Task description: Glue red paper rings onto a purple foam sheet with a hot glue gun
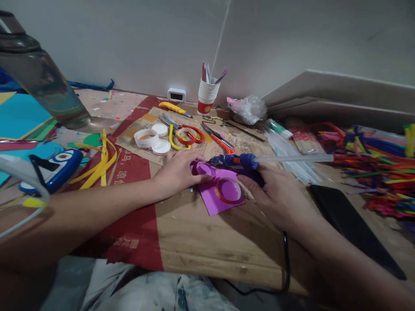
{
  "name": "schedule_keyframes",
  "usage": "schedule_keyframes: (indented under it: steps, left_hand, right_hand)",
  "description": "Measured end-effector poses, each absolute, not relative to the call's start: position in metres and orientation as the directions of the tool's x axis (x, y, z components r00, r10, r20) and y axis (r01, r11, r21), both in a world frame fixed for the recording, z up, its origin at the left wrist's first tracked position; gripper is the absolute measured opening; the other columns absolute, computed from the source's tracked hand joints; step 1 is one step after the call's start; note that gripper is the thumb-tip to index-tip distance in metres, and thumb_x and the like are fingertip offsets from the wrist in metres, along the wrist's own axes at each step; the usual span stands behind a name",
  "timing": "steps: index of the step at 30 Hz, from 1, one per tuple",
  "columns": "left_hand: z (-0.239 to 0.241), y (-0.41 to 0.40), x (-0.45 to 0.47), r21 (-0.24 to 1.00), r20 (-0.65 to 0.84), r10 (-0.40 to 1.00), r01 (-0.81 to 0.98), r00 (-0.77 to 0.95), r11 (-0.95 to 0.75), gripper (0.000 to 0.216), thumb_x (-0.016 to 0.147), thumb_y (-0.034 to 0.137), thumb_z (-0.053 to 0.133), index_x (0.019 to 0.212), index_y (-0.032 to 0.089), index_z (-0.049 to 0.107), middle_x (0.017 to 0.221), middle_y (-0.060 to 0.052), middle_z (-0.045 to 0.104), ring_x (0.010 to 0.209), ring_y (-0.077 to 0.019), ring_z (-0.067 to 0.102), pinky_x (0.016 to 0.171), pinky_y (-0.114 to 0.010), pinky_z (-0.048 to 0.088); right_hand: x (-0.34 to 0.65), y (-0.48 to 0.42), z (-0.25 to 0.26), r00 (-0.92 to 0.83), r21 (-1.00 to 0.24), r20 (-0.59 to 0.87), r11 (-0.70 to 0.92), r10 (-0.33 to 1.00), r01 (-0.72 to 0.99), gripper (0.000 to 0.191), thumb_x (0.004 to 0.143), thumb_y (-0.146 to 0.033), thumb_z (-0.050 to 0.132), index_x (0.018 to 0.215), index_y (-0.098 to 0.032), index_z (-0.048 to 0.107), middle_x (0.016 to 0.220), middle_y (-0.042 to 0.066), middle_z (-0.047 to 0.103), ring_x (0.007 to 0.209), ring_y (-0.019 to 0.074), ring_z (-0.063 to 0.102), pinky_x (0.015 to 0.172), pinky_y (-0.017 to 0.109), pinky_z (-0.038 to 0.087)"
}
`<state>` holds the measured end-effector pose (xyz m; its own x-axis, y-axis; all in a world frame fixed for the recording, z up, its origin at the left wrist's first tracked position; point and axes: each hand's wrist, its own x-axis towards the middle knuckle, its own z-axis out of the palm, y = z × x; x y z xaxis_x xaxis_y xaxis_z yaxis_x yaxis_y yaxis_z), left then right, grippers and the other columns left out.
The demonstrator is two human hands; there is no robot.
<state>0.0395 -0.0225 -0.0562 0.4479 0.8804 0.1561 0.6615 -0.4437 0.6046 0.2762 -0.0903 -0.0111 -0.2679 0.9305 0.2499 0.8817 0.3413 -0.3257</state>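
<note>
My right hand (275,190) grips a blue hot glue gun (248,162), with a long clear glue stick (295,158) jutting from its back end to the right. The gun's nozzle points left, close above a curled purple paper piece (205,169). My left hand (181,168) pinches that curled piece between thumb and fingers. Below it on the cardboard lies a flat purple sheet (210,203). A red-and-white paper ring (228,199) sits on the sheet. Whether the nozzle touches the paper I cannot tell.
White paper rings (146,138), scissors (167,121), orange-handled pliers (220,140) and a yellow cutter (173,107) lie behind my hands. A water bottle (48,82) stands left. Right are a black phone-like slab (353,229), glue sticks (292,155) and colourful pipe cleaners (382,172). The gun's black cord (286,259) hangs over the front edge.
</note>
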Motion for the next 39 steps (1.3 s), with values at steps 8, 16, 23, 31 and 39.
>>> schedule_keyframes:
  steps: [8,16,23,31,39]
  left_hand:
    - [-0.058,-0.021,0.040,0.625,0.174,0.873,0.635,0.455,-0.455,0.036,0.077,0.043,0.081,0.107,0.024,0.074,0.122,-0.005,0.074,0.120,-0.0279,0.062,0.108,-0.046,0.039]
    - [-0.058,-0.024,0.041,0.598,0.185,0.903,0.685,0.388,-0.417,0.049,0.074,0.048,0.082,0.111,0.020,0.068,0.113,-0.008,0.074,0.108,-0.0296,0.066,0.099,-0.048,0.043]
    - [-0.060,-0.023,0.041,0.628,0.221,0.886,0.635,0.408,-0.450,0.032,0.077,0.048,0.081,0.093,0.022,0.072,0.104,-0.005,0.075,0.100,-0.0251,0.067,0.092,-0.042,0.044]
    - [-0.061,-0.021,0.041,0.627,0.220,0.889,0.640,0.401,-0.444,0.033,0.076,0.046,0.082,0.094,0.021,0.072,0.099,-0.005,0.074,0.095,-0.0240,0.066,0.090,-0.041,0.044]
    - [-0.061,-0.021,0.041,0.641,0.180,0.903,0.650,0.390,-0.408,0.035,0.073,0.044,0.084,0.096,0.021,0.071,0.106,-0.005,0.075,0.099,-0.0248,0.067,0.093,-0.042,0.045]
  right_hand:
    - [0.273,-0.092,-0.007,-0.258,-0.293,0.207,0.311,0.944,0.904,0.025,0.097,-0.037,0.049,0.090,-0.020,0.064,0.085,0.013,0.074,0.080,0.0290,0.070,0.068,0.037,0.050]
    - [0.276,-0.094,-0.012,-0.244,-0.280,0.265,0.316,0.933,0.906,0.023,0.095,-0.036,0.051,0.087,-0.019,0.064,0.085,0.013,0.075,0.080,0.0293,0.070,0.068,0.037,0.049]
    - [0.273,-0.094,-0.011,-0.266,-0.334,0.281,0.354,0.922,0.874,0.028,0.097,-0.038,0.050,0.099,-0.019,0.071,0.090,0.012,0.077,0.086,0.0287,0.071,0.070,0.036,0.050]
    - [0.273,-0.093,-0.016,-0.270,-0.362,0.257,0.351,0.928,0.863,0.030,0.098,-0.039,0.052,0.105,-0.019,0.072,0.084,0.010,0.075,0.080,0.0271,0.070,0.070,0.035,0.050]
    - [0.269,-0.087,-0.022,-0.278,-0.345,0.259,0.357,0.925,0.868,0.028,0.097,-0.037,0.052,0.102,-0.018,0.071,0.088,0.012,0.076,0.082,0.0282,0.070,0.071,0.037,0.050]
